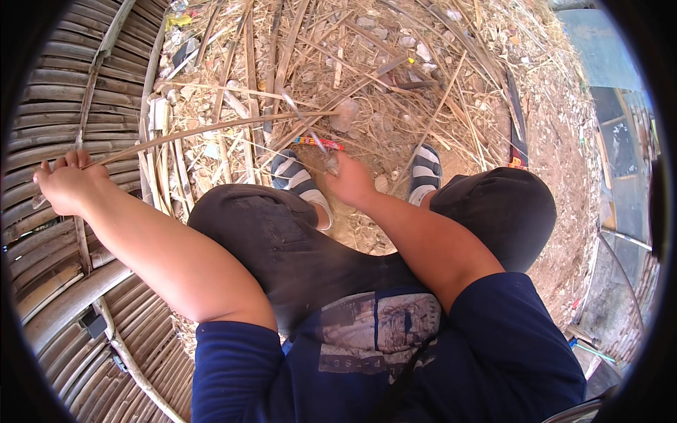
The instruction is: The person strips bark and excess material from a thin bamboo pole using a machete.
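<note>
Stretched far out to the left, my left hand (67, 185) is closed around one end of a long, thin bamboo strip (211, 127). The strip runs rightward, slightly bowed, and its far end lies beyond the blade in front of my right hand. Between my knees, my right hand (350, 180) grips a knife whose narrow, greyish blade (305, 121) points forward and left. Blade and strip cross in the picture; whether they touch, I cannot tell. The knife's handle is hidden in my fist. A small red, multicoloured piece (317, 144) shows just behind the blade.
Straw, shavings, stones and several bamboo strips (250, 63) cover the ground ahead. A slatted bamboo wall (77, 106) stands close on the left. My sandalled feet (300, 176) flank the work spot. Bluish-grey sheeting (603, 53) is at the far right.
</note>
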Demonstrator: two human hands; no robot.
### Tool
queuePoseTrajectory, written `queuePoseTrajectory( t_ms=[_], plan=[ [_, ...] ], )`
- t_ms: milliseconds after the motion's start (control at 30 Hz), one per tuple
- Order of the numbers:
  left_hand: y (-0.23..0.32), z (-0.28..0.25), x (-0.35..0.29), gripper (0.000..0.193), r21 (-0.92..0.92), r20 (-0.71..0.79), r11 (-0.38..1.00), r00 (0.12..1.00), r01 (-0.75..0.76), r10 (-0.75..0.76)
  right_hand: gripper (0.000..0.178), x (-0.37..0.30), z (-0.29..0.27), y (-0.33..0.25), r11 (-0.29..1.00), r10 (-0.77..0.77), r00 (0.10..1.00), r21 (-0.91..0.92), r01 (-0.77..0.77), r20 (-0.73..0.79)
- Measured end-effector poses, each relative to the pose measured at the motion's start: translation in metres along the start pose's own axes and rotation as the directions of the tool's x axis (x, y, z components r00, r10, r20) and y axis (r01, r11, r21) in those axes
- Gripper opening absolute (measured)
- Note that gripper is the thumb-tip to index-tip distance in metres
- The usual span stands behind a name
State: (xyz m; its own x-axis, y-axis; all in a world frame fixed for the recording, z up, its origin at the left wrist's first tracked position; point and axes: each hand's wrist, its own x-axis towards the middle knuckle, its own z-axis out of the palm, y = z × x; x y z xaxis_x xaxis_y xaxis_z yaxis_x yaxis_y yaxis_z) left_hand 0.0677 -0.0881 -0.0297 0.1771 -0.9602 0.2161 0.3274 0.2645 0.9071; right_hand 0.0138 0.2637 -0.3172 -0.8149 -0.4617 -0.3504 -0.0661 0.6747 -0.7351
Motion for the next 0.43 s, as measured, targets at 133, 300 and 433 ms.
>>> queuePoseTrajectory(
  t_ms=[133, 300, 433],
  plan=[
    [0.003, 0.005, -0.006, 0.026, -0.240, 0.229, 0.971, 0.972, -0.001, 0.057, 0.034, 0.005, 0.001, 0.004, 0.991, -0.111, 0.994, 0.074, 0.110, 0.002],
    [0.003, 0.003, -0.004, 0.026, -0.188, 0.173, 0.982, 0.984, -0.014, 0.048, 0.034, 0.002, 0.000, 0.002, 0.998, -0.056, 0.998, -0.011, 0.056, -0.012],
    [0.008, 0.007, -0.013, 0.030, -0.146, 0.177, 0.989, 0.982, -0.037, 0.062, 0.045, 0.002, -0.001, -0.037, 0.991, -0.131, 0.991, -0.039, 0.131, 0.018]
  ],
)
